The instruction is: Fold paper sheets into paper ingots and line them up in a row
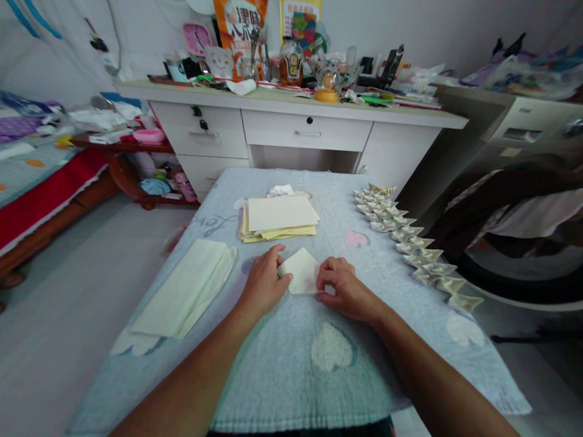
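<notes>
A small folded sheet of pale paper [301,271], with a pointed top, lies on the cloth-covered table between my hands. My left hand [266,275] grips its left edge, thumb on the paper and fingers curled behind. On the opposite side, my right hand [340,284] pinches the lower right corner between thumb and fingers. Just beyond the paper sits a stack of cream and yellow sheets [282,214]. Left of my left arm rests a pile of larger pale folded sheets [183,287]. Folded paper boats [411,239] stand in a long row along the right side.
The table wears a light blue cloth [283,373] with heart patterns. Behind it is a white desk [268,119] crowded with jars, bags and small items. A washing machine [526,169] stands close on the right, a bed [38,178] on the left.
</notes>
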### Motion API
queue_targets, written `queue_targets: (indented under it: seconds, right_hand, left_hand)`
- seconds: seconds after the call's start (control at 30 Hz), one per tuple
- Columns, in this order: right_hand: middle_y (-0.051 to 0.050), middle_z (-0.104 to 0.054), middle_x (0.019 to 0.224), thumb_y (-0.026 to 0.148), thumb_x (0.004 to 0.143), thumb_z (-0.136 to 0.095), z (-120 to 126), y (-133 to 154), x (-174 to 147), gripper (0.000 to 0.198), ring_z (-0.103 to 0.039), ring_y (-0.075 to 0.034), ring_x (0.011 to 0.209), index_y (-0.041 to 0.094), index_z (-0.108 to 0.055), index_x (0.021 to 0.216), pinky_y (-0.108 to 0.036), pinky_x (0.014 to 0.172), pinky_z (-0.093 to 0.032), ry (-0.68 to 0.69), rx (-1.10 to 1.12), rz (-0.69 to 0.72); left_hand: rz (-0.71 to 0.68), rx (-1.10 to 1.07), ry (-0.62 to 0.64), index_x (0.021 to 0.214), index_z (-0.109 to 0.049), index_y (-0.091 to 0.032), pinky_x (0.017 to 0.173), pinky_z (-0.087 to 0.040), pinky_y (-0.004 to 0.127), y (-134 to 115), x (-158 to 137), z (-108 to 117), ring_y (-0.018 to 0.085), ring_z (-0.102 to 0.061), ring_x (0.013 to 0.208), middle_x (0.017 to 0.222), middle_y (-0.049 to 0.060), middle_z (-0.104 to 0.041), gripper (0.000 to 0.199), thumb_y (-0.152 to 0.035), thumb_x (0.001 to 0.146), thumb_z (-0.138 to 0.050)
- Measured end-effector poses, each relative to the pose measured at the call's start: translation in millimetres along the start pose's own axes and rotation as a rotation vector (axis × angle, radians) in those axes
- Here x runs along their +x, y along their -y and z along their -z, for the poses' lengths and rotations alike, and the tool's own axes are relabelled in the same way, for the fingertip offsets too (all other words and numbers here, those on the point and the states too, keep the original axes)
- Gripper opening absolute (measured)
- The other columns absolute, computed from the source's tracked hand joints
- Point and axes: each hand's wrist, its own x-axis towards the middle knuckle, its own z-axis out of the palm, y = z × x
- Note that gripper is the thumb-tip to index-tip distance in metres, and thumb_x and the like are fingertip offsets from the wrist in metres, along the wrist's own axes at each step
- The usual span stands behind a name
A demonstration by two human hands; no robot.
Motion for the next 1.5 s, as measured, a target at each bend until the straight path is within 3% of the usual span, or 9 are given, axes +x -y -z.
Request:
queue_targets:
  seconds: [0.2,0.33,0.47,0.63,0.8,0.93,1.03,1.17,1.5]
  right_hand:
    - [-0.004,-0.053,0.1,0.008,0.067,-0.066,-2,2,0,0.014,-0.044,-0.022,0.098,0.02,-0.063,0.075,-0.039,0.086,-0.032,-0.09,-0.013,0.041]
    - [-0.006,-0.046,0.124,0.008,0.067,-0.063,0,1,-1,0.017,-0.038,-0.027,0.117,0.021,-0.062,0.077,-0.045,0.097,-0.03,-0.225,0.04,0.069]
    - [-0.006,-0.037,0.138,0.011,0.069,-0.064,4,0,-2,0.014,-0.032,-0.029,0.128,0.021,-0.06,0.079,-0.048,0.104,-0.027,-0.249,0.179,0.108]
    - [-0.006,-0.053,0.11,0.02,0.079,-0.063,6,1,-1,0.003,-0.051,-0.021,0.104,0.021,-0.062,0.081,-0.036,0.091,-0.04,-0.242,0.441,0.122]
    - [-0.002,-0.051,0.09,0.025,0.081,-0.064,5,2,1,0.008,-0.053,-0.016,0.087,0.02,-0.061,0.075,-0.028,0.078,-0.042,-0.333,0.535,0.104]
    - [-0.002,-0.05,0.091,0.025,0.081,-0.064,3,3,2,0.009,-0.052,-0.016,0.088,0.02,-0.061,0.074,-0.028,0.079,-0.041,-0.394,0.527,0.079]
    - [-0.002,-0.05,0.09,0.025,0.081,-0.064,1,3,2,0.008,-0.052,-0.016,0.088,0.02,-0.061,0.076,-0.028,0.08,-0.041,-0.418,0.52,0.082]
    - [-0.002,-0.05,0.095,0.025,0.079,-0.066,0,2,1,0.007,-0.052,-0.017,0.092,0.021,-0.061,0.083,-0.029,0.083,-0.041,-0.409,0.546,0.094]
    - [-0.004,-0.053,0.094,0.036,0.082,-0.064,1,4,4,0.019,-0.054,-0.018,0.092,0.02,-0.062,0.071,-0.031,0.084,-0.043,-0.423,0.598,0.01]
  left_hand:
    - [0.053,-0.35,-0.004,0.121,-0.049,-0.021,0.061,-0.038,0.023,-4,0,3,0.011,-0.047,0.061,0.072,-0.006,-0.045,0.052,-0.013,0.071,-0.058]
    - [0.061,-0.655,-0.034,0.119,-0.051,-0.021,0.058,-0.038,0.02,-6,1,2,0.01,-0.05,0.063,0.076,-0.005,-0.046,0.046,-0.018,0.074,-0.061]
    - [0.075,-0.857,-0.037,0.115,-0.053,-0.019,0.063,-0.042,0.021,-9,1,5,0.012,-0.055,0.071,0.079,-0.002,-0.053,0.045,-0.023,0.073,-0.067]
    - [0.096,-1.023,0.004,0.114,-0.052,-0.019,0.068,-0.045,0.023,-13,0,7,0.014,-0.059,0.078,0.09,0.001,-0.059,0.047,-0.024,0.071,-0.071]
    - [0.191,-1.146,0.058,0.12,-0.048,-0.022,0.071,-0.048,0.028,-15,-2,5,0.017,-0.062,0.083,0.096,0.004,-0.064,0.058,-0.026,0.069,-0.074]
    - [0.247,-1.071,0.207,0.11,-0.059,-0.015,0.06,-0.045,0.024,-17,-5,3,0.017,-0.061,0.077,0.097,0.009,-0.067,0.045,-0.029,0.069,-0.073]
    - [0.236,-0.938,0.272,0.094,-0.066,-0.01,0.054,-0.04,0.022,-18,-6,3,0.012,-0.056,0.063,0.075,0.006,-0.066,0.031,-0.031,0.071,-0.071]
    - [0.248,-0.851,0.239,0.078,-0.064,-0.011,0.052,-0.038,0.022,-21,-6,4,0.009,-0.05,0.051,0.059,0.0,-0.059,0.022,-0.032,0.072,-0.069]
    - [0.256,-0.834,0.231,0.076,-0.062,-0.011,0.05,-0.037,0.023,-22,-6,3,0.008,-0.049,0.049,0.062,0.001,-0.061,0.022,-0.033,0.071,-0.068]
